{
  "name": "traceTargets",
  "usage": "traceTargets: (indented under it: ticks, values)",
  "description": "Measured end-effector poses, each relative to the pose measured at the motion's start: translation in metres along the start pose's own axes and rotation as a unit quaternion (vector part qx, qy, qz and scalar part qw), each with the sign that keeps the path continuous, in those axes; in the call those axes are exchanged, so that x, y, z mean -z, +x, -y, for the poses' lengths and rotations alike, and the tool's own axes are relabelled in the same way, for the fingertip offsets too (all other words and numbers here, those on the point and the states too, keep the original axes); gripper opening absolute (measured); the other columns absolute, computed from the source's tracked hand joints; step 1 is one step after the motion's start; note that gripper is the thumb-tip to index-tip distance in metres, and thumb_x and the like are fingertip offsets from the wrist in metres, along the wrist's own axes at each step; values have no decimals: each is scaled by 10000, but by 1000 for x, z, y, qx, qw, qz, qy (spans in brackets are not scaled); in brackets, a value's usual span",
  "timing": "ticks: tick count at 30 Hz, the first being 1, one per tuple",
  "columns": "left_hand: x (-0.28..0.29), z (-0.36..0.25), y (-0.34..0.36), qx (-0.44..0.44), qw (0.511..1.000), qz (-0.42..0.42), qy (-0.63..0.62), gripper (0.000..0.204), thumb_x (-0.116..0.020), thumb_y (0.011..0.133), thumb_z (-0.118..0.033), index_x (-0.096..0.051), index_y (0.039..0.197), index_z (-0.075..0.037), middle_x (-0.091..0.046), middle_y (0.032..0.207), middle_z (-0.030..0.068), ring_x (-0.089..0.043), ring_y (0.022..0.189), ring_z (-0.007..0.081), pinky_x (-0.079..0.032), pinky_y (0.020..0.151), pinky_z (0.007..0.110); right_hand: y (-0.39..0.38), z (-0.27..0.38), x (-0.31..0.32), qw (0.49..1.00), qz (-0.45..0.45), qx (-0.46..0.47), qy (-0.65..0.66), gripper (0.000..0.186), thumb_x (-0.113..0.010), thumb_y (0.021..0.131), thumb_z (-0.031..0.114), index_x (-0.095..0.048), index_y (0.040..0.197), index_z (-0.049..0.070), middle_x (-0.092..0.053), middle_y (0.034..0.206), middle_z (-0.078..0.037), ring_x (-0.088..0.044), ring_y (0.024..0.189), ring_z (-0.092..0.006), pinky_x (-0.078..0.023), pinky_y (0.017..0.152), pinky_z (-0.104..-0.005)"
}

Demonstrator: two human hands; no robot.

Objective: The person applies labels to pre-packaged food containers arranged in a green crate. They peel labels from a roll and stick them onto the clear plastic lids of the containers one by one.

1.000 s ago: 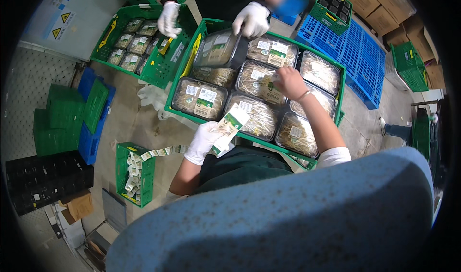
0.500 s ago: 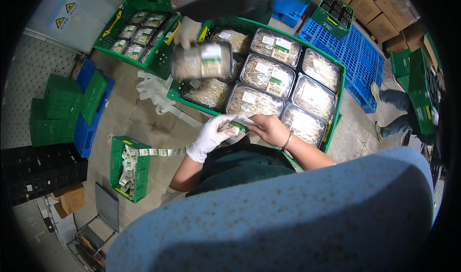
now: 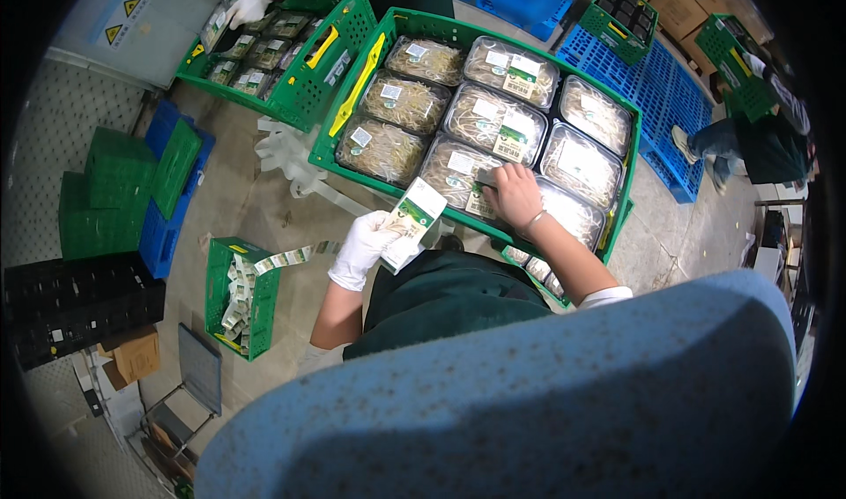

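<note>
My left hand [image 3: 359, 250], in a white glove, pinches a strip of green-and-white printed labels [image 3: 416, 212] just off the crate's near edge. My bare right hand [image 3: 515, 197], with a bracelet at the wrist, lies palm down on a clear-lidded tray of bean sprouts [image 3: 451, 175] in the near middle of the green crate [image 3: 354, 179]. A label [image 3: 478, 204] on that lid shows partly beside its fingers. Farther up the middle column, two trays [image 3: 493, 122] carry similar labels across their lids. Left-column trays [image 3: 381, 149] bear only small white stickers.
At left, a smaller green crate [image 3: 264, 309] holds a heap of labels. Another person's gloved hand [image 3: 250, 7] is at a tray in the far-left crate [image 3: 291, 102]. Blue pallets [image 3: 656, 129] stand beyond; another person [image 3: 749, 142] holds a crate at right.
My right hand has moved from the label strip onto the near middle tray. The other person's tray has left the foreground, and the left column is now full. The person at right has moved.
</note>
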State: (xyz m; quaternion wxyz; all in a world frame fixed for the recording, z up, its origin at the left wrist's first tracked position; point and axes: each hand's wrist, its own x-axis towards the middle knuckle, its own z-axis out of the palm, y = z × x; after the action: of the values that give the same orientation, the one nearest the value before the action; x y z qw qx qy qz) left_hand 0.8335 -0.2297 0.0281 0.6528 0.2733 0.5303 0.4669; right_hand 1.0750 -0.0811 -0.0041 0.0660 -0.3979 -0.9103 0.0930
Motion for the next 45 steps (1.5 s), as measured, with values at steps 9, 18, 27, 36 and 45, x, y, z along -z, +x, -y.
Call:
traceTargets:
  ticks: [9, 18, 27, 36, 45]
  values:
    - [-47, -5, 16, -28, 980, 62, 189, 192, -565, 789, -63, -555, 964, 13, -593, 824, 22, -531, 721, 58, -439, 647, 210, -31, 37, 68, 929, -24, 16, 370, 229, -625, 725, 125, -537, 907, 18, -556, 781, -126, -544, 743, -260, -441, 662, -317]
    - [-121, -12, 42, -80, 966, 135, 207, 164, -593, 779, -112, -598, 853, 34, -605, 755, 62, -547, 643, 91, -440, 573, 225, -68, -19, 88, 922, -179, -116, 323, 154, -605, 726, 82, -543, 849, 14, -577, 707, -131, -565, 642, -253, -445, 591, -318]
    - [-103, 3, 57, 58, 983, 144, 98, 142, -535, 793, -72, -578, 856, 48, -610, 721, 82, -579, 574, 113, -462, 489, 223, -135, -86, 43, 986, -1, -161, -35, 342, -589, 703, 199, -477, 976, 24, -531, 960, -163, -513, 842, -289, -419, 698, -367]
    - [-129, 10, 61, -39, 953, 216, 207, 205, -562, 791, -102, -564, 962, 12, -593, 803, 55, -544, 722, 86, -437, 643, 230, -119, -27, 83, 886, -80, -130, 438, 344, -595, 763, 175, -495, 1054, 21, -566, 880, -150, -541, 768, -260, -431, 696, -323]
    - [-152, 0, 69, -73, 912, 129, 382, 175, -624, 757, -150, -597, 844, -1, -605, 731, 71, -528, 622, 95, -428, 564, 253, -102, -26, 79, 942, -191, -89, 261, 113, -631, 711, 97, -584, 801, 48, -586, 724, -108, -564, 651, -245, -449, 586, -312]
